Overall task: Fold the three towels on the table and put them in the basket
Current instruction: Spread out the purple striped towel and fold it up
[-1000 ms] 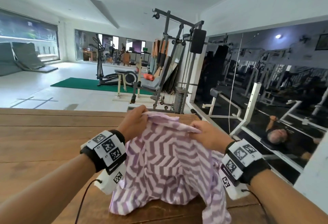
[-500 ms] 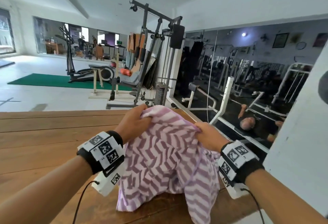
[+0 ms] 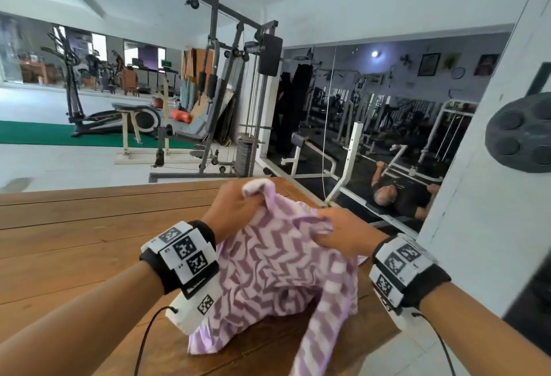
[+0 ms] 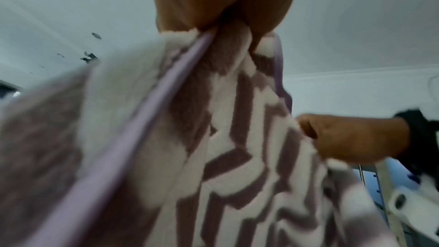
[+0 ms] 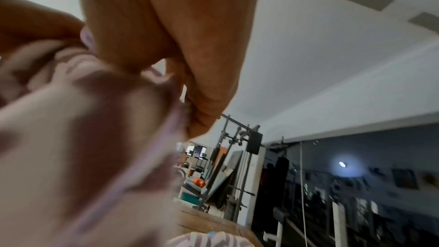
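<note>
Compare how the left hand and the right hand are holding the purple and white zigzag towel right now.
The left hand grips the purple and white zigzag towel at a bunched corner, raised higher and farther from the person. The right hand pinches the top edge lower and nearer. Both have fingers curled round the cloth, lifting its upper part while its lower part lies on the wooden table.

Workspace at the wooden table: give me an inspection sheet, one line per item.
Surface: wooden table, plank top, bare where visible.
Job's things: one purple-and-white towel, bunched, lifted at its top edge, lower part on the table; other towels and basket not seen.
Clutter: nothing seen.
Grippers: left hand and right hand each hold the towel's top edge in a closed grip.
Cables: black cable from the left wrist unit; another from the right.
Surroundings: gym machines, wall mirror, green mat.
</note>
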`<state>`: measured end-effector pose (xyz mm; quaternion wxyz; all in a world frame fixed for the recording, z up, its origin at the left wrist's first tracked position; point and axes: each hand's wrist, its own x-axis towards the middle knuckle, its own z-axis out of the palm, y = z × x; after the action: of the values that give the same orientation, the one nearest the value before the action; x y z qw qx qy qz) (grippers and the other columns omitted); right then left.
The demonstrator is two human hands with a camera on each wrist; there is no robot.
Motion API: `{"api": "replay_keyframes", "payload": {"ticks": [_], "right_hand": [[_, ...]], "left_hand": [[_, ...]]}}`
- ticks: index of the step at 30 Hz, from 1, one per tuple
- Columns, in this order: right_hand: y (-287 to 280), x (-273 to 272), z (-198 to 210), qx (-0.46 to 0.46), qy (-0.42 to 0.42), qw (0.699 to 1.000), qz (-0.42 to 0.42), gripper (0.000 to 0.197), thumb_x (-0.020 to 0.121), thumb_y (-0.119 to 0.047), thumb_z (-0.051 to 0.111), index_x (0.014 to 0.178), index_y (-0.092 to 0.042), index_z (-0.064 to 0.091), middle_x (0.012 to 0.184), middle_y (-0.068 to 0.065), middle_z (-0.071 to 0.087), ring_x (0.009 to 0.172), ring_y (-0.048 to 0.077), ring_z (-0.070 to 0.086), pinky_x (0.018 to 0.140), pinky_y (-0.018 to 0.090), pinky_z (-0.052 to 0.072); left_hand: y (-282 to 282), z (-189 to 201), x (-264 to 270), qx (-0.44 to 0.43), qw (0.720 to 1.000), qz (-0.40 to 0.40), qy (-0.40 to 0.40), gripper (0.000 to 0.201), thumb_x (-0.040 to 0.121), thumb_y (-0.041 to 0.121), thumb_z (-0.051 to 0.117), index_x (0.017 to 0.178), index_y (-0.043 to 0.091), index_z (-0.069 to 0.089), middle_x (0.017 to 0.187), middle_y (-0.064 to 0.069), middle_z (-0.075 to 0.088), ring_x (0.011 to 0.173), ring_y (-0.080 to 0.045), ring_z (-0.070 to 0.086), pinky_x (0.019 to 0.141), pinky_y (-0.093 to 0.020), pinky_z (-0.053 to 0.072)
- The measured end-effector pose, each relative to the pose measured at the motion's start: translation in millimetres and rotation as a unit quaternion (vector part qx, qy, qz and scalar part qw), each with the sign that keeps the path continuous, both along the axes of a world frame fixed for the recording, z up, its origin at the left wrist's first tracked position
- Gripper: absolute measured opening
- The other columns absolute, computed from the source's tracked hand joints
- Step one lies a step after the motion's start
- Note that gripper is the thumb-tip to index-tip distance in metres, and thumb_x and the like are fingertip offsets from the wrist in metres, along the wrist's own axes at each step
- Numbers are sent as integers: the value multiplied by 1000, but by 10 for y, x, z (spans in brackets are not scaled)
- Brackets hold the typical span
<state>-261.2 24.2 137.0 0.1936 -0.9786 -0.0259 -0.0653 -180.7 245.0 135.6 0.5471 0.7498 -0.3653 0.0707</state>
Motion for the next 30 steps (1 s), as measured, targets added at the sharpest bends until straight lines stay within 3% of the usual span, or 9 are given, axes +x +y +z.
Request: {"api": "replay_keyframes", "payload": {"ticks": [5,8,10,14,17,19,22,26,30], "right_hand": [[-447,11,-142,-13,25,989,-143,15,89,-12,51,91,-3,63,94,12,64,89,27,60,65,30,40],[-412,-2,-81,203,-29,971,-124,20,94,-18,48,94,-12,67,96,9,70,91,23,66,79,35,52],[-273,-6,14,241,-61,964,-89,24,98,-22,42,97,-17,65,96,9,70,88,26,67,80,39,53],[-77,-43,193,166,-56,984,25,11,95,-27,54,93,-21,63,90,-1,66,81,16,64,72,24,52],[-187,-106,241,113,-25,991,70,18,84,-24,68,100,-16,64,89,-4,65,78,10,61,67,18,50],[-379,-119,185,29,-19,997,63,24,81,-19,68,104,-14,64,86,-11,60,81,10,58,71,19,47],[-759,-147,-8,-24,-6,1000,0,16,90,-12,54,79,-22,60,80,-13,54,77,9,54,63,9,37],[-1121,-115,-171,177,-28,981,-71,20,94,-12,48,79,-18,60,79,-5,63,75,11,59,70,29,50],[-1088,-100,-95,313,-120,940,-63,34,93,-2,39,88,-16,70,83,0,68,81,13,63,63,16,48]], "left_hand": [[37,156,38,-110,988,42,95,32,98,8,37,75,3,58,66,-6,57,61,-22,52,57,-31,48],[-69,153,12,-45,997,22,53,24,96,2,38,93,-4,61,86,-17,63,76,-32,59,75,-46,55],[-197,123,-69,-39,995,-19,85,21,97,4,41,100,2,62,92,-17,65,81,-30,63,79,-46,55],[-507,21,-221,47,971,-164,170,27,88,9,58,111,23,57,102,-8,70,86,-19,70,75,-31,57],[-700,-70,-233,162,977,-119,67,16,85,20,67,100,18,66,87,-2,71,68,-5,64,69,-33,55],[-754,-35,-224,104,986,-71,110,14,89,20,64,96,9,68,83,-8,72,68,-13,68,71,-37,58],[-782,130,-260,-31,982,-42,180,13,92,13,56,91,6,67,81,-11,74,73,-26,72,71,-35,60],[-878,174,-296,3,984,-25,179,12,92,14,57,90,10,68,80,-6,75,70,-20,72,61,-24,59],[-1015,-45,-307,57,984,10,171,13,94,18,55,97,18,68,83,1,75,73,-11,72,66,-23,58]]}}
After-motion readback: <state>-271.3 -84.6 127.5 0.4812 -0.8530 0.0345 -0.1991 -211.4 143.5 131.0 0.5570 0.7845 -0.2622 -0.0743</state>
